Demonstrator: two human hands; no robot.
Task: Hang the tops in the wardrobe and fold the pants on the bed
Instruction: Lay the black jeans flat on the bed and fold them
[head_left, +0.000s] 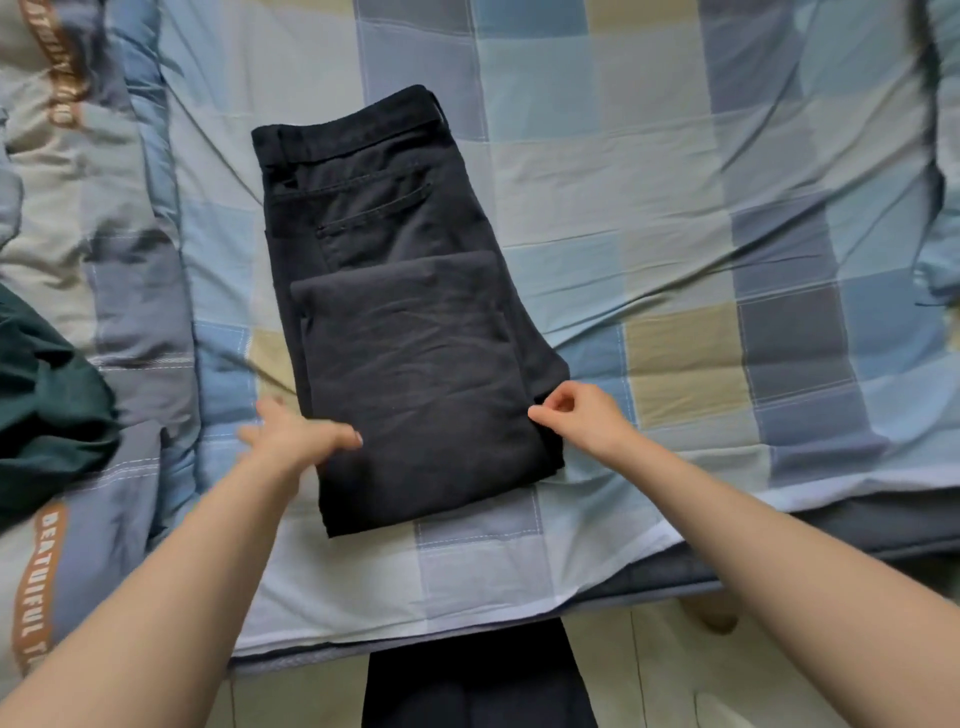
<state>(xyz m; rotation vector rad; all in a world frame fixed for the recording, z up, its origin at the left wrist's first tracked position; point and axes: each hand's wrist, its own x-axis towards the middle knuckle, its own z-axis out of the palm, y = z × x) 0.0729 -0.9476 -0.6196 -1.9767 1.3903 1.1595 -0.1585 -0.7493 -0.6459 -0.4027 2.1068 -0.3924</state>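
Observation:
Black pants (400, 312) lie on the checked bed sheet (649, 182), the legs folded up over the seat, the waistband at the far end. My left hand (296, 439) rests at the near left edge of the fold, fingers spread and the thumb lying on the fabric. My right hand (576, 415) sits at the near right edge, fingers curled and touching the cloth; a grip on the fabric is not clear. A dark green garment (47, 410) lies crumpled on the quilt at the left.
A padded quilt (119, 270) with an orange lettered strip covers the bed's left side. The mattress edge (779, 551) runs across the lower right, with pale floor tiles (701, 675) below it. My dark-clothed legs (478, 680) stand at the bed's front.

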